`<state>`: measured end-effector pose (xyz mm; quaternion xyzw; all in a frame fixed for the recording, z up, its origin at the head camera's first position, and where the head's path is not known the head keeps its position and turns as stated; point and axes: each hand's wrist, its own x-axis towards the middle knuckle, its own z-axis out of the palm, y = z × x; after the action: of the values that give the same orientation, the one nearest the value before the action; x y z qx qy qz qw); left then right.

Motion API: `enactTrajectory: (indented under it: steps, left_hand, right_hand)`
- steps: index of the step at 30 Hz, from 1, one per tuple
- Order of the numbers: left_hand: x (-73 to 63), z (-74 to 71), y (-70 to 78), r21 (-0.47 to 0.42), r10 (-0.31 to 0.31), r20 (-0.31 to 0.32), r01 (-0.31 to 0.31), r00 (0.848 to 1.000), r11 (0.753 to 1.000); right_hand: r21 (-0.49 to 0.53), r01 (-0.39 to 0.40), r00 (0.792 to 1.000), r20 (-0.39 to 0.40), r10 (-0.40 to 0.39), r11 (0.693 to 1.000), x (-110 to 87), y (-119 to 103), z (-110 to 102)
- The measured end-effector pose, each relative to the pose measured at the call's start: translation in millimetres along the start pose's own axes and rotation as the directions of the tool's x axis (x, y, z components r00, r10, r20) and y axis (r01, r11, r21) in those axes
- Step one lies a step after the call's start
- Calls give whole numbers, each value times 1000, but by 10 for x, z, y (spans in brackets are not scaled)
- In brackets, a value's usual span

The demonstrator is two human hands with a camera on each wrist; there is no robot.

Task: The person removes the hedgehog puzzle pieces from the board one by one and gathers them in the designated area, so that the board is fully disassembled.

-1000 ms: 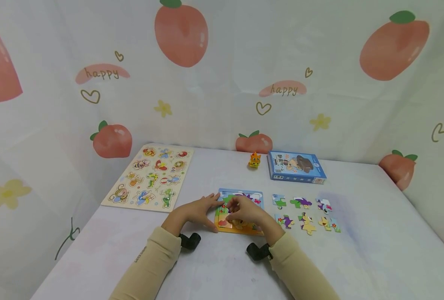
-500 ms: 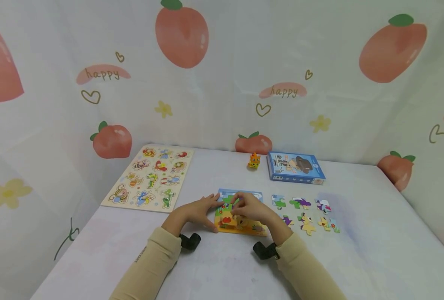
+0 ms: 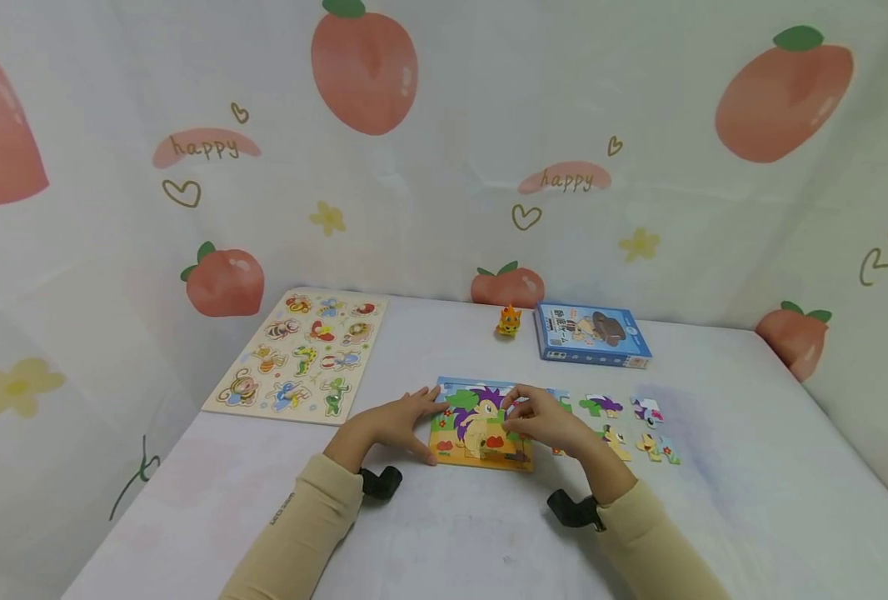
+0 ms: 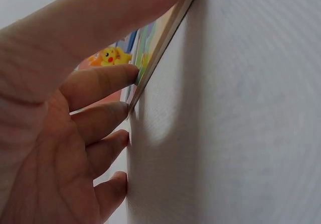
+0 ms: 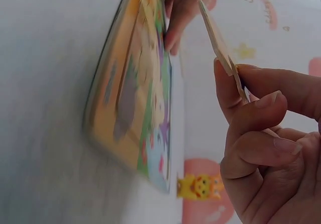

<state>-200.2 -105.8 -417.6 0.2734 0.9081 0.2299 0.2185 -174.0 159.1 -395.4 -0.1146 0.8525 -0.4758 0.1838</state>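
Observation:
My right hand (image 3: 545, 423) pinches a jigsaw piece (image 5: 216, 39) between thumb and fingers. The piece stands on edge in the right wrist view and, in the head view, overlaps the lower right of the puzzle board (image 3: 444, 456). That board has an orange and blue border and a picture of a purple-haired hedgehog. Along its left side rests my left hand (image 3: 399, 427), fingers spread, fingertips at the upper left and thumb at the lower left corner. In the left wrist view, the thumb (image 4: 100, 20) and fingertips meet the board's edge.
Several loose jigsaw pieces (image 3: 604, 406) lie right of the board, partly behind the right hand. A wooden insect puzzle (image 3: 311, 354) lies at the left. Toward the back stand a small orange-and-yellow toy figure (image 3: 509, 322) and a blue box (image 3: 594, 335). Patterned cloth (image 3: 444, 208) hangs behind.
My right hand has lifted a piece off the board's left part and carried it right, uncovering the hedgehog picture. The left hand has stayed in place.

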Motion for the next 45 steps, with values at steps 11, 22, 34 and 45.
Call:
enactTrajectory:
  steps: [11,22,34,45]
  left_hand:
    - [-13,-5,10,-11,-8,-5,8,1000,1000]
    - [-7,10,-5,-7,-15,-8,15,1000,1000]
    - [5,12,0,4,-23,-7,23,1000,1000]
    - [9,9,-4,-5,-31,-4,31,1000,1000]
  right_hand:
    - [-56,-41,997,-61,38,998,-302,168,-181]
    - [-51,-64,997,-57,61,997,-538,306,-269]
    - [-39,-102,993,-69,99,994,-722,509,-327]
    - [20,-78,997,32,77,997,-760,609,-340]
